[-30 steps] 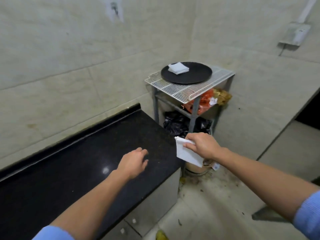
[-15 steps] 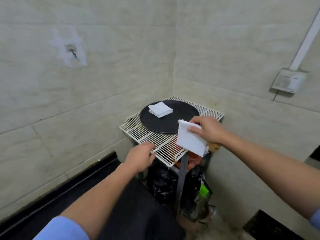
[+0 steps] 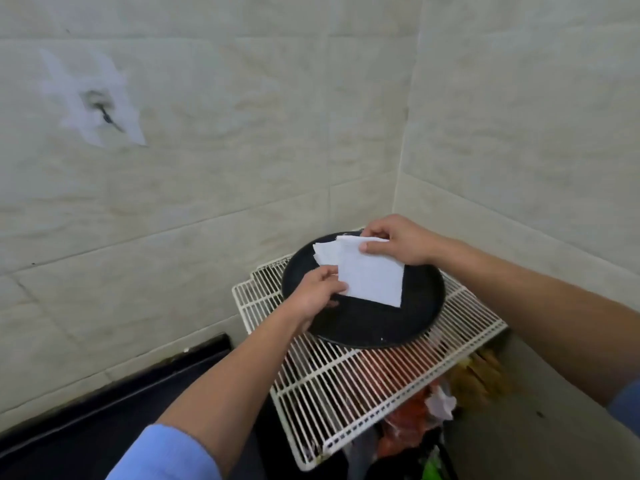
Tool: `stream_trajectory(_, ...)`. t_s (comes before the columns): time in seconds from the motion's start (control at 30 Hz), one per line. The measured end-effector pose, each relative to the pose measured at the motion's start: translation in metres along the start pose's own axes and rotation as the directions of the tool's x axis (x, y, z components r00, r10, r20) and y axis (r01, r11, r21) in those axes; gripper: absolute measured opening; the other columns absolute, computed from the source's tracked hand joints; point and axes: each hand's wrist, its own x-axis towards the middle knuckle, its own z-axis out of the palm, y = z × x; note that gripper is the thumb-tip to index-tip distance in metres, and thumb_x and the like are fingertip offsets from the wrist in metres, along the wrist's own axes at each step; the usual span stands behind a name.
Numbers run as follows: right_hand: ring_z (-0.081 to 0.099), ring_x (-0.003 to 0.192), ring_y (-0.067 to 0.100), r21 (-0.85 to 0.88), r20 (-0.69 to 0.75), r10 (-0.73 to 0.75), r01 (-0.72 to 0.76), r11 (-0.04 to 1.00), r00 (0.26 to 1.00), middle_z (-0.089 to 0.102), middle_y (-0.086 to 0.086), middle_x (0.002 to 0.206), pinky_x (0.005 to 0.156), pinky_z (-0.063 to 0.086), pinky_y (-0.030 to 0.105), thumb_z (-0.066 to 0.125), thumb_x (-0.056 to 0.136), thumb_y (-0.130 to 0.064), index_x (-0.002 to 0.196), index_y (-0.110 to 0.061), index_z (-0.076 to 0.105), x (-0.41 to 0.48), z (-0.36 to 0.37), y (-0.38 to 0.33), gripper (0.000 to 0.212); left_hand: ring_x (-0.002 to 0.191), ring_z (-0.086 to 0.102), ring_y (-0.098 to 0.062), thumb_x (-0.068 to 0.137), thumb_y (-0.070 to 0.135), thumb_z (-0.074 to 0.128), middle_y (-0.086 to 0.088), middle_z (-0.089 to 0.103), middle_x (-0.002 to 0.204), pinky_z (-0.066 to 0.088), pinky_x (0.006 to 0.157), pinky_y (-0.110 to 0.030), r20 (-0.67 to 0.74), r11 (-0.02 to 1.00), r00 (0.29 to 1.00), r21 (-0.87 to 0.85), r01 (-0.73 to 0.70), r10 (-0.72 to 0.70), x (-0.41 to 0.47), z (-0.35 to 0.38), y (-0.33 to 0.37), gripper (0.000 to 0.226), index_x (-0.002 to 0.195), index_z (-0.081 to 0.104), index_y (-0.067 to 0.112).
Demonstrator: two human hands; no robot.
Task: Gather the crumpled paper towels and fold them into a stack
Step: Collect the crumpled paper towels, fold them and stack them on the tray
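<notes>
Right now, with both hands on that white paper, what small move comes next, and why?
Probably lower the folded towel onto the small stack on the black tray and let go: the right hand and left hand pinch its edges, and it hangs over that stack.

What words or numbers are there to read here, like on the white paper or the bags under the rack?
None can be read.
The folded paper towel is plain white.
The black tray shows no print.
The orange bag under the wire rack is too blurred to tell.
</notes>
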Motion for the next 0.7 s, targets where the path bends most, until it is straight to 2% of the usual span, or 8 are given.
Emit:
stream_trajectory(0.1, 0.062, 0.082, 0.017, 0.049, 0.07, -0.007, 0.003, 0.999, 0.998, 0.069, 0.003, 0.09, 0.075, 0.05, 0.036, 0.067, 0.088, -0.03, 0.091, -0.013, 0.068, 0.037, -0.005, 0.039, 0.017, 0.083, 0.064, -0.019, 0.087, 0.004, 0.061, -0.007, 0.068, 0.09, 0.054, 0.068, -0.029, -0.153, 0.997, 0.988, -0.071, 0.02, -0.03, 0.027, 0.012, -0.005, 0.009, 0.091, 0.065, 0.011)
stream_trajectory(0.23, 0.061, 0.081, 0.015, 0.102, 0.181, -0.026, 0.008, 0.995, 0.983, 0.07, 0.006, 0.091, 0.073, 0.048, 0.03, 0.068, 0.088, -0.023, 0.095, -0.006, 0.069, 0.084, -0.005, 0.074, 0.019, 0.061, 0.064, -0.018, 0.086, 0.0, 0.064, -0.012, 0.068, 0.073, 0.051, 0.054, -0.023, -0.374, 0.994, 0.925, -0.109, 0.022, -0.062, 0.052, 0.023, -0.008, 0.007, 0.093, 0.064, 0.001)
stream_trajectory(0.37, 0.058, 0.076, 0.015, 0.179, 0.215, 0.002, -0.041, 0.983, 0.977, 0.066, 0.006, 0.084, 0.067, 0.044, 0.026, 0.07, 0.086, -0.021, 0.092, -0.004, 0.069, 0.132, 0.007, 0.096, 0.018, 0.059, 0.064, -0.021, 0.082, 0.006, 0.071, -0.014, 0.069, 0.072, 0.05, 0.052, -0.026, -0.557, 0.991, 0.822, -0.119, 0.063, -0.119, 0.08, 0.022, -0.013, 0.007, 0.083, 0.064, 0.005)
stream_trajectory(0.5, 0.059, 0.08, 0.017, 0.326, 0.248, 0.035, -0.118, 0.938, 0.968, 0.066, 0.009, 0.088, 0.072, 0.045, 0.028, 0.073, 0.083, -0.015, 0.093, -0.005, 0.069, 0.167, 0.032, 0.109, 0.014, 0.053, 0.064, -0.02, 0.082, 0.009, 0.072, -0.014, 0.069, 0.074, 0.048, 0.047, -0.026, -0.64, 0.988, 0.753, -0.108, 0.109, -0.153, 0.097, 0.021, -0.017, 0.012, 0.083, 0.059, 0.008)
stream_trajectory(0.6, 0.062, 0.085, 0.02, 0.34, 0.3, 0.047, -0.153, 0.928, 0.953, 0.068, 0.013, 0.093, 0.079, 0.048, 0.032, 0.074, 0.082, -0.013, 0.095, -0.003, 0.07, 0.182, 0.052, 0.12, 0.017, 0.05, 0.063, -0.018, 0.082, 0.01, 0.071, -0.015, 0.07, 0.076, 0.047, 0.046, -0.026, -0.668, 0.985, 0.727, -0.06, 0.159, -0.158, 0.104, 0.021, -0.022, 0.013, 0.086, 0.058, 0.007)
stream_trajectory(0.7, 0.067, 0.094, 0.023, 0.32, 0.295, 0.043, -0.141, 0.937, 0.954, 0.071, 0.008, 0.096, 0.089, 0.051, 0.037, 0.078, 0.078, -0.019, 0.082, -0.017, 0.071, 0.189, 0.069, 0.131, 0.008, 0.046, 0.061, -0.018, 0.082, 0.015, 0.071, -0.013, 0.07, 0.072, 0.047, 0.046, -0.027, -0.685, 0.977, 0.714, 0.018, 0.211, -0.142, 0.108, 0.022, -0.028, 0.015, 0.086, 0.058, 0.008)
